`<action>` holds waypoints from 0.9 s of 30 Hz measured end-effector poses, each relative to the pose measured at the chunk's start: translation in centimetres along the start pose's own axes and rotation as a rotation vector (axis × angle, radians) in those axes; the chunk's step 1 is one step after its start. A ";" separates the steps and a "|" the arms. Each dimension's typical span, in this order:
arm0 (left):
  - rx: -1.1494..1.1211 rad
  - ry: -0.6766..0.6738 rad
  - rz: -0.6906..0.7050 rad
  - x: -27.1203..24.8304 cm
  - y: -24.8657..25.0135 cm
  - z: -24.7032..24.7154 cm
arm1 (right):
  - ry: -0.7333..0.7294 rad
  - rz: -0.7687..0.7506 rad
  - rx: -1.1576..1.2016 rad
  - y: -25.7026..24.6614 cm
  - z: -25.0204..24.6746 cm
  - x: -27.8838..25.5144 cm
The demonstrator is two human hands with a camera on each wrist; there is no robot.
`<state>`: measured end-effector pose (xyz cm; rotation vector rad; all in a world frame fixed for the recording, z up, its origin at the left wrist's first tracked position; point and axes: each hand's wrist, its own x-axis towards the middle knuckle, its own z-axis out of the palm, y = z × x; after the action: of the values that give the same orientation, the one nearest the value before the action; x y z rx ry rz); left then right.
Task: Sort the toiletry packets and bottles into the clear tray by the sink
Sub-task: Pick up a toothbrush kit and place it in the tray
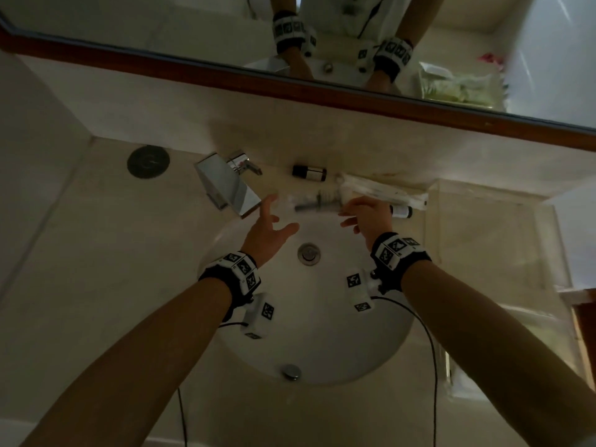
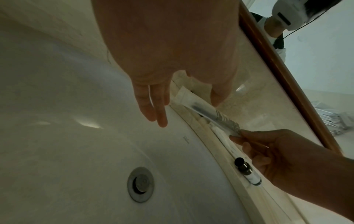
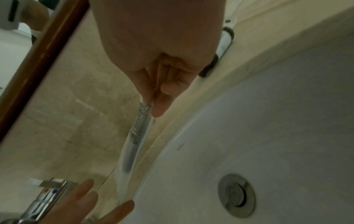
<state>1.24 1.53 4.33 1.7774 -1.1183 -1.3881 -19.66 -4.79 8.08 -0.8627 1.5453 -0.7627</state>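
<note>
The right hand [image 1: 367, 214] pinches one end of a long packet [image 2: 203, 112] just behind the sink [image 1: 371, 350] rim — the left hand [image 1: 267, 227] hovers beside it, fingers spread, holding nothing. Two bottles [image 1: 309, 173] and more packets [image 1: 383, 190] lie behind the sink; the tray [image 1: 483, 240], right of it, looks unfilled — sorting seems barely begun

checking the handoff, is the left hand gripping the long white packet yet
No, the left hand is spread open, while the right hand pinches the long white packet.

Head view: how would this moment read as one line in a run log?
right hand: pinches long packet by one end | left hand: open, fingers near other end | clear tray: no items seen inside
</note>
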 end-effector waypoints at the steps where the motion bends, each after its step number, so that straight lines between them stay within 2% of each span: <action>1: 0.001 0.006 -0.003 -0.1 0.2 0.3 | 0.004 -0.003 0.001 0.0 -0.7 -0.3; 11: -0.083 -0.084 -0.058 -1.0 3.3 4.7 | 0.050 -0.051 -0.096 1.2 -6.2 -4.2; 16: -0.021 -0.216 -0.010 -2.0 4.6 7.0 | 0.086 -0.016 -0.085 1.9 -9.8 -5.8; 20: 0.016 -0.262 0.032 -3.0 6.2 9.7 | 0.101 0.010 -0.038 2.2 -12.9 -6.9; 27: 0.046 -0.326 0.092 -5.9 7.8 15.1 | 0.016 0.025 -0.046 3.6 -18.6 -9.0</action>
<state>-15.77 3.70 9.67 1.5434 -1.3915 -1.6464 -37.75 4.89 12.19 -0.8716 1.5899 -0.7199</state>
